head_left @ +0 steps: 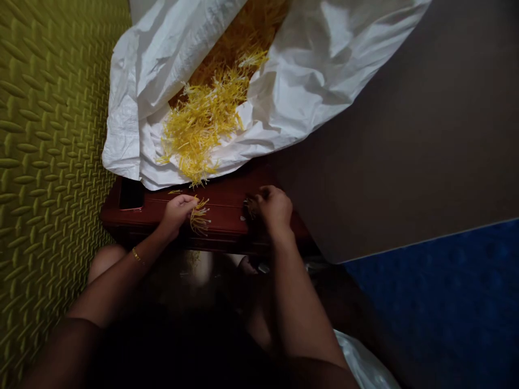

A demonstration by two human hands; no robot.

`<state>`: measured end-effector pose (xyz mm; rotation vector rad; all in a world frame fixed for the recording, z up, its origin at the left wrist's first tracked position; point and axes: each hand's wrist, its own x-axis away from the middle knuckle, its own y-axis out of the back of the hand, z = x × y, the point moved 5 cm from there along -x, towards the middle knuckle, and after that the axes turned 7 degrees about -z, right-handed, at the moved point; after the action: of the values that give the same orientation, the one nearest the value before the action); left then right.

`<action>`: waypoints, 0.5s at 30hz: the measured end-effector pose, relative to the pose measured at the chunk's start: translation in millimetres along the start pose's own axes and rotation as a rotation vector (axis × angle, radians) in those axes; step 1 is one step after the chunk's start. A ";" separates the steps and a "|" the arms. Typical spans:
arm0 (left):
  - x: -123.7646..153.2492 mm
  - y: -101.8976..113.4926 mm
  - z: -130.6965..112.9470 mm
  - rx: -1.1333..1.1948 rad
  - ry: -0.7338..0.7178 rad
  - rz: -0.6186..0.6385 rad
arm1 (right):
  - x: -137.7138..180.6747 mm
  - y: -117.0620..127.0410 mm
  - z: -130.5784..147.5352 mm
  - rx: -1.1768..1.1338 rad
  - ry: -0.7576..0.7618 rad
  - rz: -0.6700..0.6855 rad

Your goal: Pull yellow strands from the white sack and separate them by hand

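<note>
My left hand (178, 212) is closed, thumb and fingers pinching a small bunch of thin yellow strands with pale tips (200, 219). The strands fan out to the right, just over a dark red bench-like surface (221, 208). My right hand (276, 209) is also closed, over the right part of that surface. At its fingertips is a small dark bit in shadow that I cannot make out. Beyond both hands lies a large pile of similar yellow strands (206, 113), spilling from the open mouth of a white woven sack (312, 92).
A dark phone (132, 194) lies at the red surface's left end. Stray strands (175, 192) lie near the sack's edge. A yellow-green textured wall panel (48, 119) stands close on the left. At right are a large brown panel (421, 140) and blue flooring (446, 292).
</note>
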<state>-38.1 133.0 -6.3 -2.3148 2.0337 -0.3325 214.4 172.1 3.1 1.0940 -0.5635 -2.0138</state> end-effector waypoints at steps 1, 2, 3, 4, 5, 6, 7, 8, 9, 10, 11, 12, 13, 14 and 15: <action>-2.0 1.7 1.4 0.012 0.023 -0.008 | 3.4 -0.2 4.3 -0.001 0.038 -0.012; -3.6 2.8 2.2 0.020 0.033 -0.016 | 7.7 0.2 11.7 -0.014 0.090 -0.036; -4.7 3.2 2.5 0.024 0.033 -0.022 | 12.5 1.0 21.2 -0.039 0.149 -0.063; -5.2 3.0 2.5 0.024 0.026 -0.025 | 17.6 2.0 31.9 -0.071 0.210 -0.084; -5.3 2.3 2.3 0.019 0.014 -0.024 | 22.7 3.2 42.8 -0.104 0.266 -0.096; -5.2 1.2 2.0 0.012 -0.001 -0.023 | 27.8 4.4 53.3 -0.137 0.315 -0.101; -4.9 0.2 1.9 0.005 -0.014 -0.022 | 32.8 5.7 63.4 -0.171 0.362 -0.098; -4.7 -0.6 2.0 -0.002 -0.020 -0.024 | 37.8 7.2 72.6 -0.210 0.403 -0.092; -4.6 -1.2 2.5 -0.009 -0.019 -0.027 | 42.8 8.8 80.8 -0.256 0.439 -0.082; -4.7 -1.5 2.9 -0.015 -0.014 -0.029 | 47.8 10.2 88.2 -0.306 0.471 -0.069; -4.9 -1.7 3.3 -0.022 -0.010 -0.029 | 52.9 11.1 94.8 -0.355 0.505 -0.048; -5.2 -1.8 3.5 -0.029 -0.008 -0.027 | 57.8 11.4 100.8 -0.398 0.542 -0.020; -5.7 -1.7 3.4 -0.033 -0.010 -0.025 | 62.5 10.9 106.0 -0.429 0.580 0.013; -6.1 -1.5 3.2 -0.034 -0.015 -0.022 | 66.8 9.5 110.4 -0.446 0.619 0.052; -6.6 -1.3 2.9 -0.032 -0.019 -0.018 | 70.5 7.4 113.8 -0.450 0.658 0.092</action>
<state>-37.0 139.3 -9.8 -2.3468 2.0254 -0.2787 97.2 114.4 33.2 1.3107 0.1718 -1.4685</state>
